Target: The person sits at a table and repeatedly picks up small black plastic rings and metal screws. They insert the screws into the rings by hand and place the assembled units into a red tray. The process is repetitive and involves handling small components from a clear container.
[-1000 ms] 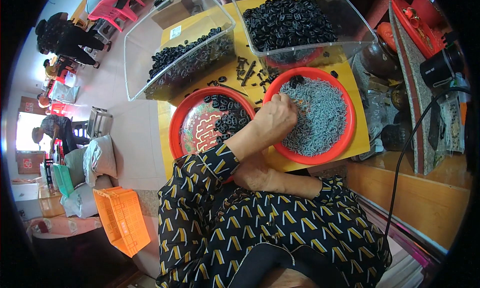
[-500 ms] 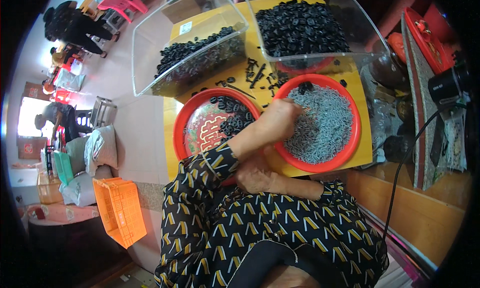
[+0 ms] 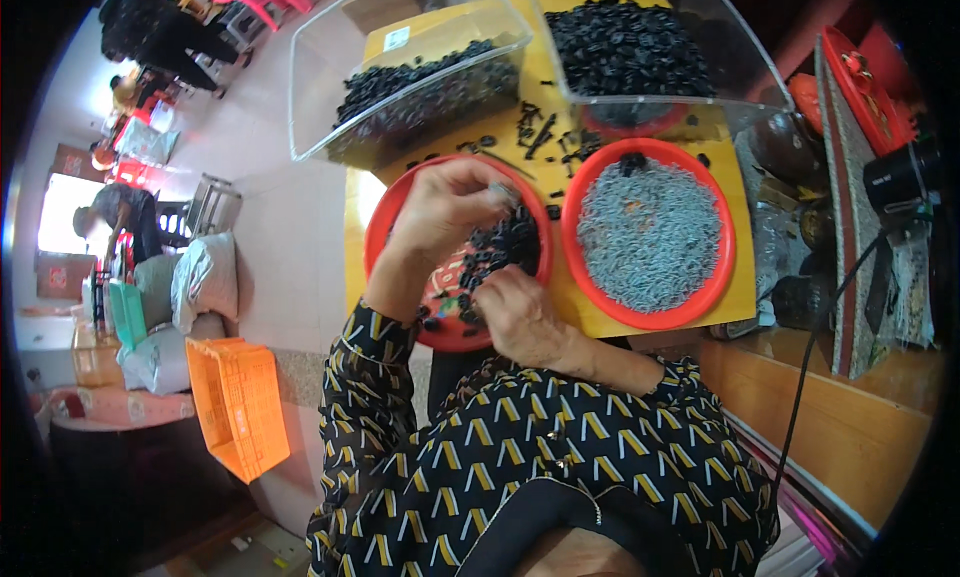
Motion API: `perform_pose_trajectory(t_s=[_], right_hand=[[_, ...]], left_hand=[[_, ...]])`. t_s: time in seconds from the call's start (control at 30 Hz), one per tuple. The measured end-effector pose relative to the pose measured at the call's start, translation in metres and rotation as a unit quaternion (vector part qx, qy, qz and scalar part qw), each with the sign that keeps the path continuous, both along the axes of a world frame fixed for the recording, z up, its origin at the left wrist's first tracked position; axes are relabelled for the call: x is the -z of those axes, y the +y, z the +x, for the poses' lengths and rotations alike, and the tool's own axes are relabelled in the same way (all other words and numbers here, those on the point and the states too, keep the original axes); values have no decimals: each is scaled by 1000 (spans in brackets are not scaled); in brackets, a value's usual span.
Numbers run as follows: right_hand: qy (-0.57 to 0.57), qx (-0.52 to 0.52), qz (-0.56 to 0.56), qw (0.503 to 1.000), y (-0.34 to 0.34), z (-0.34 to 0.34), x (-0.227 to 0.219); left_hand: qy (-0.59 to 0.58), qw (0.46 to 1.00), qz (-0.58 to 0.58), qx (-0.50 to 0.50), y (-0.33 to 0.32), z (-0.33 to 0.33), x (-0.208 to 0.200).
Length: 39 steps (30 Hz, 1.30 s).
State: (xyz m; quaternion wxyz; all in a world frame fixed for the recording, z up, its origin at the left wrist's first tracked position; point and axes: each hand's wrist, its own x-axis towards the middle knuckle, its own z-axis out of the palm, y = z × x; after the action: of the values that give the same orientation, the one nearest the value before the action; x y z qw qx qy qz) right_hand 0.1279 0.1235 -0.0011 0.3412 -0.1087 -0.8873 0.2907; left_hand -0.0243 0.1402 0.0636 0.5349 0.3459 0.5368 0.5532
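My left hand [image 3: 445,212] is raised over the left red basin [image 3: 378,239], its thumb and fingers pinched on what look like small grey screws. Below and to the right of it, my right hand [image 3: 525,319] curls with closed fingertips among the black plastic pieces [image 3: 512,239] in that basin. What those fingertips hold is hidden. Small and rounded, the black pieces lie heaped on the basin's right side, over its patterned bottom. The right red basin [image 3: 727,252] holds a thick layer of grey screws [image 3: 650,247], with a few black pieces at its far edge.
Two clear plastic bins [image 3: 305,112] with black pieces stand at the far side of the yellow table [image 3: 590,324]. Loose black parts [image 3: 535,132] are scattered between bins and basins. An orange crate [image 3: 238,407] sits at left, and a black cable [image 3: 805,342] hangs at right. People are farther off.
My left hand has left the screws in the right basin and moved left, over the left basin. My right hand has come out from under the left forearm to the black pieces.
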Motion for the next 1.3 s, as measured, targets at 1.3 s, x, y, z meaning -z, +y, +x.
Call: perform_pose_trajectory(t_s=[1.3], right_hand=[[-56, 10, -87, 995, -2, 2, -13]], left_hand=[[568, 818, 38, 79, -104, -28, 54]])
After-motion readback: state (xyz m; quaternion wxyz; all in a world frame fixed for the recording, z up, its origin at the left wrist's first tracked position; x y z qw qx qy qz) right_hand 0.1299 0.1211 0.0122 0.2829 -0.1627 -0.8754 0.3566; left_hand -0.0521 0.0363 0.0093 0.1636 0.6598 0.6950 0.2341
